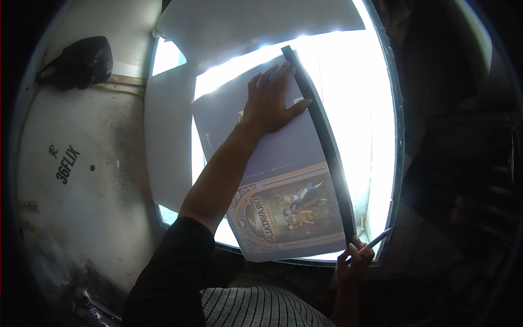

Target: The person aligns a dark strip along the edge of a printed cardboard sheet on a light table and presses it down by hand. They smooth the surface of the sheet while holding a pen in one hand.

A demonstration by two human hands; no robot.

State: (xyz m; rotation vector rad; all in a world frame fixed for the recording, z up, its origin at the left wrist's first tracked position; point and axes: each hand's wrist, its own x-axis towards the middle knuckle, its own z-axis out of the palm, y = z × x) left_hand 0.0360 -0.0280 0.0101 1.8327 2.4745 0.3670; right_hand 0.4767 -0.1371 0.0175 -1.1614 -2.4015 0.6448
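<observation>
A large printed sheet [291,143], grey-blue with an ornate framed picture at its near end, lies tilted on a brightly lit glass panel [365,109]. Along its right edge runs a long dark straightedge [330,147]. My left hand [271,101] is spread flat near the sheet's far end, its fingertips and thumb reaching the straightedge. At the near end of the straightedge, my right hand [354,262] is closed around a slim, pen-like tool [378,238] that sticks out up and to the right. The tool's tip is hidden.
Pale sheets [169,136] cover the panel's left and far parts. A dark frame [400,125] borders the panel. To the left is a worn white surface [103,191] with a black plastic bag [90,62] at its far end. Deep shadow covers the right side.
</observation>
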